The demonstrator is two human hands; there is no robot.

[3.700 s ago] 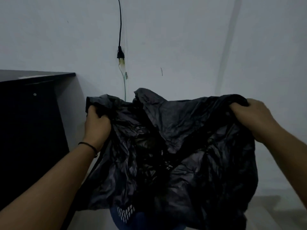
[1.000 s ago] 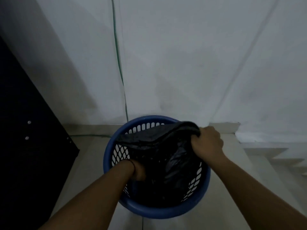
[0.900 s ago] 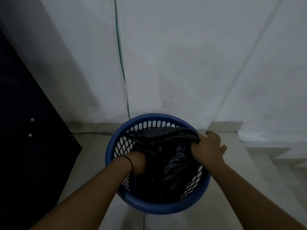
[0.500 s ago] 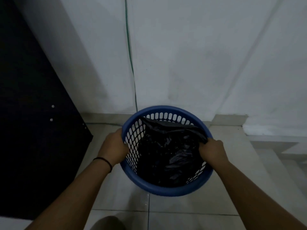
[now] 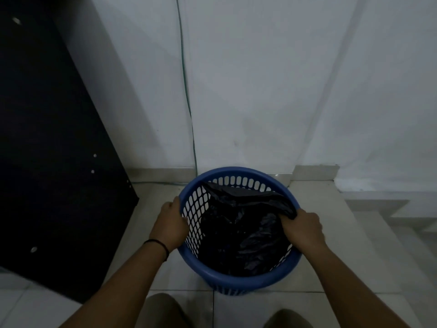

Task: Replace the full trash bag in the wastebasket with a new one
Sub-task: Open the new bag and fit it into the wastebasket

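A round blue mesh wastebasket (image 5: 236,281) stands on the tiled floor by the wall. A crumpled black trash bag (image 5: 238,235) lies inside it, with its top edge stretched across the far half of the opening. My left hand (image 5: 170,224) grips the basket's left rim from outside. At the right rim, my right hand (image 5: 301,227) pinches the bag's edge.
A tall black cabinet (image 5: 52,162) stands close on the left. The white wall (image 5: 260,79) is right behind the basket, with a thin green cable (image 5: 186,95) running down it. A raised tiled step (image 5: 378,209) lies to the right. My knees show at the bottom edge.
My left hand came out of the bag and took hold of the basket's left rim. My right hand kept hold of the bag's edge at the right rim. The view tilted down.
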